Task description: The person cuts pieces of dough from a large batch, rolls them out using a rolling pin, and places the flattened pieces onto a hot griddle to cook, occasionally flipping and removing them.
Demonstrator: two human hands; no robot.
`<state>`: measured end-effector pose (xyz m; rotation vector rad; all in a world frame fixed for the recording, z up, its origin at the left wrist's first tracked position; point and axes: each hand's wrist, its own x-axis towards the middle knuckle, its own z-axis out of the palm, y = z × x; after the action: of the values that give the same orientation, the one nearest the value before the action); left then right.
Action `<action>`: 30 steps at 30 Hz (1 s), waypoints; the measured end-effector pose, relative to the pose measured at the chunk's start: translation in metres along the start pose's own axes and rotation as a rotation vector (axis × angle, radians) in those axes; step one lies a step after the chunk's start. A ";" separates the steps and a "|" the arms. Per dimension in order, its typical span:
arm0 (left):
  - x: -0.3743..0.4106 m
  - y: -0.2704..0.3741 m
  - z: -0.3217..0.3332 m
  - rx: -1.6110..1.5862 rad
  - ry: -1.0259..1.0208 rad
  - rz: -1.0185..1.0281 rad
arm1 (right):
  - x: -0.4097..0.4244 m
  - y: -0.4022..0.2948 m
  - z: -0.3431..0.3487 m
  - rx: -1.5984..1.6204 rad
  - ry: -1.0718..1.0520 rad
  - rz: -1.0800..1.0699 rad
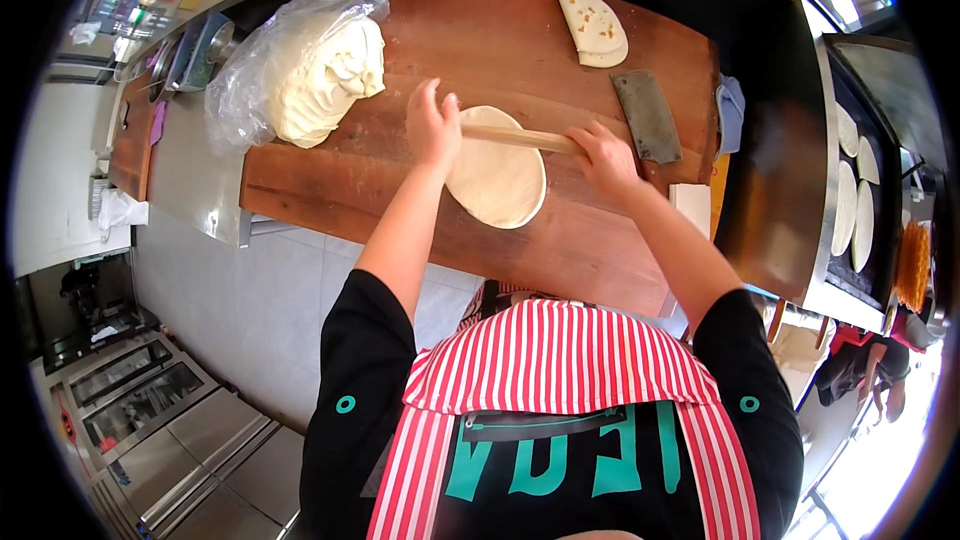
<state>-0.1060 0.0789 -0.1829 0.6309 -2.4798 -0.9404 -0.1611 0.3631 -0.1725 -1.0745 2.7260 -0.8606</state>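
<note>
A flat oval of rolled dough (pixel 499 180) lies on the wooden board in front of me, with a wooden rolling pin (pixel 521 138) across its upper part. At the pin's right end, my right hand (pixel 606 156) is closed around it. My left hand (pixel 435 124) is at the left end, palm against the pin, fingers raised and thumb apart; the pin's tip is hidden there. A large lump of dough (pixel 330 82) in a clear plastic bag sits to the upper left. On the right lie a cleaver blade (pixel 649 116) and a folded flatbread with orange bits (pixel 594 26).
The wooden worktop (pixel 465 30) ends close to my striped apron. Several flatbreads (pixel 844 206) lie on a dark griddle at the far right. Metal containers (pixel 196 52) stand at the upper left. A blue cloth (pixel 729 112) hangs by the right edge. Another person (pixel 870 375) is at the lower right.
</note>
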 end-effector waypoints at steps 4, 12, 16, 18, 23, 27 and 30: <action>-0.005 -0.009 0.024 0.418 -0.120 0.263 | 0.039 0.002 0.023 -0.072 -0.007 -0.177; -0.158 0.003 -0.028 0.351 -0.553 0.346 | -0.073 -0.015 0.045 -0.159 0.017 -0.196; -0.207 -0.020 -0.069 0.155 -0.656 0.431 | -0.122 -0.028 0.041 -0.094 -0.072 -0.149; -0.201 -0.024 -0.079 0.061 -0.565 0.453 | -0.122 -0.029 0.040 -0.034 -0.105 -0.146; -0.110 0.000 -0.057 0.128 -0.338 0.496 | -0.062 -0.012 0.041 -0.040 -0.096 -0.143; -0.052 -0.031 0.006 0.471 -0.350 0.497 | 0.021 0.006 0.046 -0.159 0.037 -0.258; 0.011 -0.030 0.027 0.558 -0.177 0.355 | 0.068 0.009 0.044 -0.163 0.061 -0.306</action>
<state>-0.1214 0.0662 -0.2202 0.2509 -2.8974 -0.1698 -0.2051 0.3031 -0.2058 -1.5525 2.7649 -0.7238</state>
